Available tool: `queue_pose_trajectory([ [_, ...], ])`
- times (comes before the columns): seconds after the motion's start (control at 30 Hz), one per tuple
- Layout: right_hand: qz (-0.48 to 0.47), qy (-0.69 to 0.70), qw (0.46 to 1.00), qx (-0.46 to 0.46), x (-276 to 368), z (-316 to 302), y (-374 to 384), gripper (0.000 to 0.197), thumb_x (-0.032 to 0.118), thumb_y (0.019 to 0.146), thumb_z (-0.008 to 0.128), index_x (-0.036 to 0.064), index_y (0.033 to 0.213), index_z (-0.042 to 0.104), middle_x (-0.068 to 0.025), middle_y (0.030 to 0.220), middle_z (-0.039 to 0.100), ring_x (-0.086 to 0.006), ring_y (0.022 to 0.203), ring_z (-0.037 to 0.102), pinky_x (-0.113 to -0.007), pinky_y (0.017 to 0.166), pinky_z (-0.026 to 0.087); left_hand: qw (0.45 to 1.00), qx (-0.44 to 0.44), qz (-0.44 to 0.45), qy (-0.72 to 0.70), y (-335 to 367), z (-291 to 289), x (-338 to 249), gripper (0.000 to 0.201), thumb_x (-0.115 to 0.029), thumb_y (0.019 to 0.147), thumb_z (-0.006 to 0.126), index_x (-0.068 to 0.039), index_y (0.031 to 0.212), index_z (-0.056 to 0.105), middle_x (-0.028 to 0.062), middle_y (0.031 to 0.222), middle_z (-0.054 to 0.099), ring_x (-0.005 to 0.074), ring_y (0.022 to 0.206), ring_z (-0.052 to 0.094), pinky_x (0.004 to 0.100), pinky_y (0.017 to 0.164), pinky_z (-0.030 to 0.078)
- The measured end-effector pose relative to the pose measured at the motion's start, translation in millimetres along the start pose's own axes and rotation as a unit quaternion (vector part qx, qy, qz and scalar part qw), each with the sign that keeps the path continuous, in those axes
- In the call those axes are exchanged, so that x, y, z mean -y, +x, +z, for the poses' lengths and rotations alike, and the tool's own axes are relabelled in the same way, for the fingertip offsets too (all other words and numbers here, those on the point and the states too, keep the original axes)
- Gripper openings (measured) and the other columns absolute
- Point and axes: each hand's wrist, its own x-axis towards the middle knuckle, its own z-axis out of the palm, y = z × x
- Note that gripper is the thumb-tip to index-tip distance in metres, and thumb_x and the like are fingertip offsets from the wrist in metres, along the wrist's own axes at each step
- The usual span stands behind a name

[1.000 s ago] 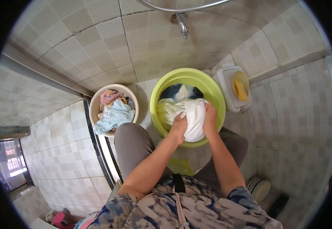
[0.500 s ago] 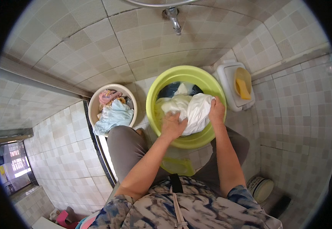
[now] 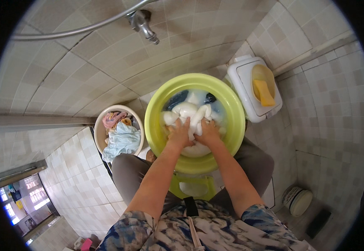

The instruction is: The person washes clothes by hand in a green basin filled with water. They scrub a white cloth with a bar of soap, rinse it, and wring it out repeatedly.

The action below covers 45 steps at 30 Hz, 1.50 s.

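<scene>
In front of me stands a large yellow-green basin [image 3: 153, 121] with cloudy water and laundry in it. A wet white cloth [image 3: 186, 109] lies bunched and puffed up in its middle. My left hand [image 3: 179, 134] is pressed into the near left of the cloth, fingers curled on it. Close beside it, my right hand [image 3: 208, 133] grips the cloth's right part. The lower parts of the fingers are hidden by fabric. Dark blue cloth [image 3: 177, 100] lies in the water at the far side of the basin.
A pale bucket [image 3: 97, 133] with light blue cloth [image 3: 122, 140] and pink cloth [image 3: 114, 119] stands left. At right is a white lidded bin [image 3: 240, 81] holding a yellow scoop [image 3: 264, 94]. A tap [image 3: 144, 27] juts from the tiled wall; a round tub [image 3: 301, 203] sits lower right.
My right hand has come down and left from the basin's right rim, bringing the raised white cloth into the water. Both hands are now side by side on it. The view has tilted.
</scene>
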Motion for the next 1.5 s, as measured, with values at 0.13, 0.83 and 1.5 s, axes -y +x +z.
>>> queue_pose_trajectory([
  [0.13, -0.002, 0.013, 1.0, 0.0, -2, -4, 13, 0.085, 0.041, 0.062, 0.07, 0.0064, 0.131, 0.034, -0.0228, 0.113, 0.052, -0.0377, 0.106, 0.048, -0.045, 0.09, 0.039, 1.0, -0.012, 0.007, -0.016, 13, 5, -3, 0.11, -0.034, 0.053, 0.081, -0.022, 0.141, 0.016, 0.0228, 0.143, 0.007, 0.0483, 0.129, 0.01, 0.052, 0.103, 0.023],
  [0.83, 0.089, 0.012, 0.987, 0.131, -31, 71, 87, 0.04, 0.029, 0.071, 0.063, 0.0035, 0.102, 0.062, -0.0202, 0.102, 0.06, -0.0345, 0.096, 0.057, -0.042, 0.084, 0.045, 0.98, 0.162, 0.063, 0.098, 90, 79, 37, 0.064, -0.031, 0.069, 0.066, -0.008, 0.123, 0.04, 0.025, 0.123, 0.039, 0.0368, 0.113, 0.043, 0.0445, 0.09, 0.04],
  [1.5, 0.094, 0.048, 0.979, 0.173, -53, 103, 141, 0.034, 0.022, 0.075, 0.059, 0.0023, 0.102, 0.06, -0.0211, 0.102, 0.059, -0.0358, 0.096, 0.056, -0.042, 0.083, 0.044, 0.964, 0.213, 0.107, 0.122, 122, 71, 51, 0.033, -0.022, 0.076, 0.054, -0.007, 0.105, 0.058, 0.0173, 0.102, 0.059, 0.0331, 0.097, 0.057, 0.0424, 0.084, 0.046],
])
